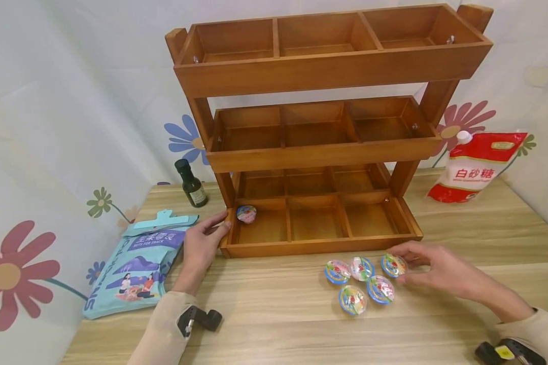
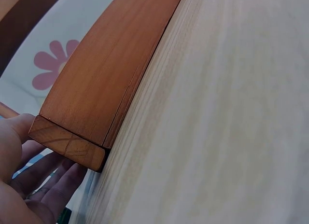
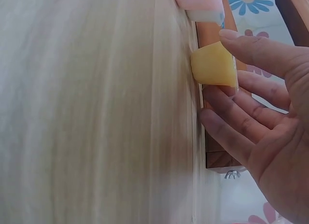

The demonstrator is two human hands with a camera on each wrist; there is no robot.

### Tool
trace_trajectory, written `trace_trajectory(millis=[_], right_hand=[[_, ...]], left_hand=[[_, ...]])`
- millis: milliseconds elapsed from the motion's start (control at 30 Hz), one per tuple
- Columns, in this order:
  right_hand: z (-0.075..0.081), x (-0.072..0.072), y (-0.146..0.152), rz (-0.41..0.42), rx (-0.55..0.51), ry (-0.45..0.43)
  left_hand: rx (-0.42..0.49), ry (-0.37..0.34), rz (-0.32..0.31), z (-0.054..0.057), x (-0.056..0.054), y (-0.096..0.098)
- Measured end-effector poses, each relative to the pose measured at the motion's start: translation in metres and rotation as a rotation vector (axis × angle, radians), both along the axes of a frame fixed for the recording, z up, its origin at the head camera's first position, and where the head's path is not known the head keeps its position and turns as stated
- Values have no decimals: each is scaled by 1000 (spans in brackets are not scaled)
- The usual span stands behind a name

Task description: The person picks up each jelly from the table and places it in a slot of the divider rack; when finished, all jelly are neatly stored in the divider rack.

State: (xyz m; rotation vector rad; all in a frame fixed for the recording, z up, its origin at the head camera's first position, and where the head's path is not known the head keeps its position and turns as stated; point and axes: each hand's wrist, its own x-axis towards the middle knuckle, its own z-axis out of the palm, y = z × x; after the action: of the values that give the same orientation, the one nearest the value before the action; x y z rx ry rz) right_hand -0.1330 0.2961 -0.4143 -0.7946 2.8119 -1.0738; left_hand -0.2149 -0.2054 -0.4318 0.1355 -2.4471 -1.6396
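Observation:
My right hand (image 1: 438, 266) has its thumb and fingers about a jelly cup (image 1: 393, 265), the rightmost of a small group on the table. From the right wrist view, this cup's yellow body (image 3: 212, 64) lies between thumb and fingertips, close to the tabletop. Several more jelly cups (image 1: 352, 299) with blue-rimmed printed lids sit just left of it. My left hand (image 1: 202, 243) rests against the left end of the wooden rack's bottom tier (image 1: 301, 247), fingertips at its rim. One jelly cup (image 1: 246, 214) lies in that tier's front left compartment.
Above rise the rack's middle tier (image 1: 324, 154) and top tier (image 1: 329, 73), divided into compartments. A dark bottle (image 1: 192, 185) and a blue snack bag (image 1: 139, 268) with a clip stand on the left. On the right leans a red-and-white sugar pouch (image 1: 477, 167).

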Motion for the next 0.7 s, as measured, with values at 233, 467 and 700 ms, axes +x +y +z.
trace_trajectory(millis=[233,467,700], right_hand=[[-2,-1,-2,-5,-1,19],[4,-1,-7,-13,-11,40],[17,-2,-17,-14,-45,32]], left_hand=[[-3,-5,-3,-1,0,-1],[-9,-5,-4,-1,1,-1],[-2,-1,1,0,0,-1]])
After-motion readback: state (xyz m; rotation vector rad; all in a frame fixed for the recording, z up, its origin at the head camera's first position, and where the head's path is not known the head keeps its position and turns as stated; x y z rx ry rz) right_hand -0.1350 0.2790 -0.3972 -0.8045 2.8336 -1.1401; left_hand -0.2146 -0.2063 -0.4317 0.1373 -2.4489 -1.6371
